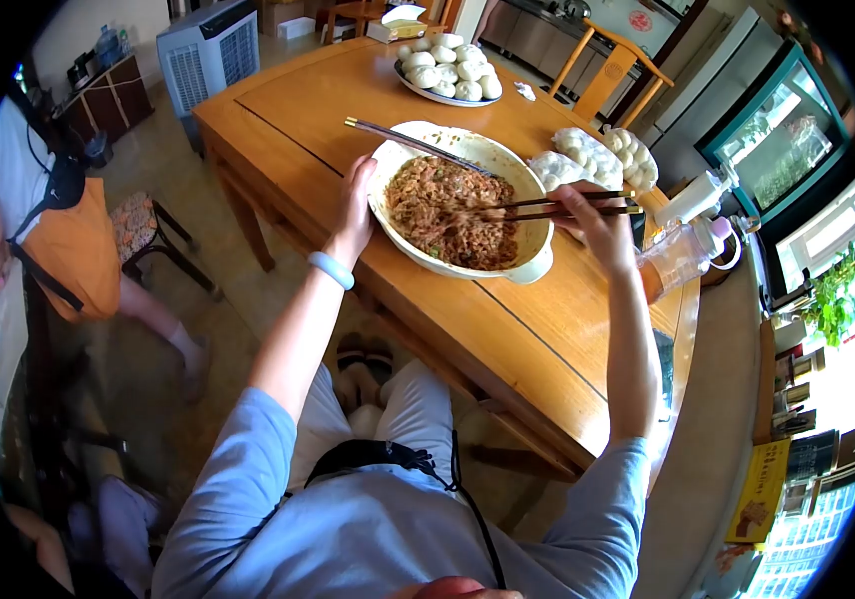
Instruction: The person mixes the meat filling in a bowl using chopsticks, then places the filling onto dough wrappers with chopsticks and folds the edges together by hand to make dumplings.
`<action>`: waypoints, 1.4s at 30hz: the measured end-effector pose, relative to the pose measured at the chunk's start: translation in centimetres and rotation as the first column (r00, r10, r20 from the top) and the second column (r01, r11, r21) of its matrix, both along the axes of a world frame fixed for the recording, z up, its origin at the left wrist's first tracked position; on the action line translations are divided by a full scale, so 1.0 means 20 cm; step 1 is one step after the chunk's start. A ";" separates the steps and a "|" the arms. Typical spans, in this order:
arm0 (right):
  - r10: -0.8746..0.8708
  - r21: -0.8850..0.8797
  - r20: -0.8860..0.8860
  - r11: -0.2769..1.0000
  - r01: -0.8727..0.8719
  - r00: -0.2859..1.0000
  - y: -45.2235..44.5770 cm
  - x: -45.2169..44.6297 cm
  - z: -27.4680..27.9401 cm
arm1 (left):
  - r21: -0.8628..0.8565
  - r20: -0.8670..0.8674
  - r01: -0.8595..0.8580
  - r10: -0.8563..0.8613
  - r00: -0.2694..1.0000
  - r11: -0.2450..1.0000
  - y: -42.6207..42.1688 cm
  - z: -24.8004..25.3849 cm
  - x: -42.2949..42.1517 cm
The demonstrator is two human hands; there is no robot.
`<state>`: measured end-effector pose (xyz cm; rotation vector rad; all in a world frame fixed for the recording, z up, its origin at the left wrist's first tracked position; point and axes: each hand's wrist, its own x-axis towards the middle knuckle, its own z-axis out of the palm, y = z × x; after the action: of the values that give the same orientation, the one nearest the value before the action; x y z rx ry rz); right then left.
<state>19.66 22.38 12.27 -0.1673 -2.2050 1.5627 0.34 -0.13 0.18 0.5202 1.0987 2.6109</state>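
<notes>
A cream bowl (530, 268) of brown minced filling (447, 215) stands near the edge of the wooden table (537, 344). My left hand (353, 212) grips the bowl's left rim. In my right hand (595, 225) is a pair of dark chopsticks (537, 208), their tips in the filling. Another pair of chopsticks (398, 137) lies across the far left of the bowl, untouched by either hand. Beyond the bowl, a plate (444, 98) carries several white buns (447, 68).
Bags of white round items (587, 155) lie right of the bowl. A bottle (675, 258) stands near the right edge. A tissue box (398, 28) is at the far end. Another person (78, 235) stands at the left by a stool (138, 228).
</notes>
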 end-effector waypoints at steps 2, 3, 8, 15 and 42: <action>-0.018 0.043 -0.007 0.999 0.018 1.000 0.02 0.06 0.10 | 0.005 0.006 -0.001 0.001 1.000 1.000 0.01 -0.03 -0.02; -0.105 0.073 -0.057 0.991 0.109 0.993 0.00 0.09 0.15 | 0.009 0.004 -0.003 0.003 1.000 1.000 0.02 -0.03 -0.03; -0.180 0.055 0.056 0.983 0.177 0.982 -0.07 0.13 0.19 | -0.011 0.004 -0.041 0.041 0.999 0.999 0.01 -0.05 -0.04; -0.050 -0.043 -0.214 0.998 0.042 0.976 -0.29 -0.07 0.06 | -0.010 -0.032 -0.017 0.017 0.999 1.000 0.02 -0.05 -0.04; 0.127 0.545 -0.204 0.838 0.005 0.971 -0.30 -0.33 -0.06 | -0.029 -0.032 -0.031 0.031 0.999 0.999 0.02 -0.03 -0.03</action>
<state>13.04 16.37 11.11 0.2519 -2.3737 0.8659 -0.29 0.22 -0.38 0.5435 1.1622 2.6172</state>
